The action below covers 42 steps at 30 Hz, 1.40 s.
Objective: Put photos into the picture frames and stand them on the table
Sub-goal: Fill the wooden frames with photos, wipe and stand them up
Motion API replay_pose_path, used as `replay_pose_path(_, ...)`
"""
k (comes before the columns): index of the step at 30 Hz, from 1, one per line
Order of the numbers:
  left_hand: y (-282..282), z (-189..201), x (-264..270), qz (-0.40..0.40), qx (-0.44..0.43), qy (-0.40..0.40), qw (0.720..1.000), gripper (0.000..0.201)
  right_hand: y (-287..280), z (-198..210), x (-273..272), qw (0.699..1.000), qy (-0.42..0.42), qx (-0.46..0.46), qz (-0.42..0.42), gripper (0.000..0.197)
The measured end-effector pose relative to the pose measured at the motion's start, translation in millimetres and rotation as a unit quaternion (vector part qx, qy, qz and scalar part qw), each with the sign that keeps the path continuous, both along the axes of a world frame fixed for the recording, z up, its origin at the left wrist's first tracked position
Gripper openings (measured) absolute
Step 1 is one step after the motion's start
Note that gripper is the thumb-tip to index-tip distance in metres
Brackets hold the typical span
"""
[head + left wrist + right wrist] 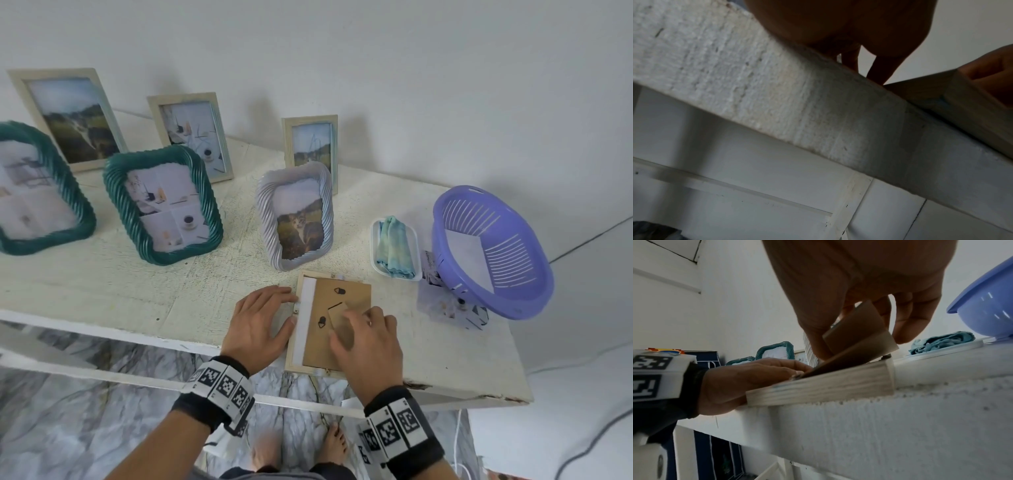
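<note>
Wooden frame [294, 346] is laid face-down at counter [137, 294] edge, 6 o'clock; steadied by flat left hand [260, 325]; backing board's stand flap [855, 331] is pinched by right hand [368, 342] fingers for seating.

Left wrist band [219, 390]: I see a black fabric cuff, and around it a white strip with square black-and-white code markers, three or four side by side.
Right wrist band [400, 431]: I see the same kind, a black cuff with white blocks that carry printed code squares; a second row of markers hangs lower on the inner side.
Left hand [260, 322]: bare, no glove and no ring that I can see.
Right hand [368, 339]: bare too, the nails short.
Forearms: uncovered, no sleeves.
Feet [334, 442]: bare, on the marble-pattern floor.
Clothing below: only a dark edge at the bottom, too little for me to tell.
</note>
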State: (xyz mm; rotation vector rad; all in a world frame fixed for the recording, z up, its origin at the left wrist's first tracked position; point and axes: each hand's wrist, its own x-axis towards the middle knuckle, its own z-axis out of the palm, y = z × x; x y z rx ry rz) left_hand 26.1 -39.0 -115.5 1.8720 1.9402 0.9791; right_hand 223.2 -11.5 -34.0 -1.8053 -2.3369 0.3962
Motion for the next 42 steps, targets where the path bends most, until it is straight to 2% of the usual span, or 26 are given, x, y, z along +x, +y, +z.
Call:
replay_pose_path(18,0,1,0,0.000,0.004,-0.004,1.000,0.034,8,-6,-2,1.000,0.020,-0.014,-0.001,0.038)
replay_pose_path(31,1,1,0,-0.003,0.007,0.001,1.000,0.035,3,-15,-5,0.999,-0.030,0.002,0.027,0.040)
replay_pose_path(34,0,1,-1,-0.002,0.008,0.002,1.000,0.035,4,-13,-2,0.998,-0.002,-0.024,0.052,0.040)
replay_pose_path(36,0,0,-1,-0.003,0.004,0.004,1.000,0.036,8,-12,8,0.994,0.082,-0.052,0.057,0.034)
replay_pose_path(38,0,0,-1,-0.004,-0.001,0.007,1.000,0.036,17,-15,25,0.984,0.171,-0.044,0.027,0.027)
replay_pose_path(40,0,-1,-1,-0.003,0.000,0.009,1.000,0.036,28,-20,42,0.983,0.177,-0.032,0.017,0.026)
replay_pose_path(42,1,-1,-1,-0.003,0.000,0.010,1.000,0.035,36,-23,52,0.982,0.172,-0.068,0.042,0.024)
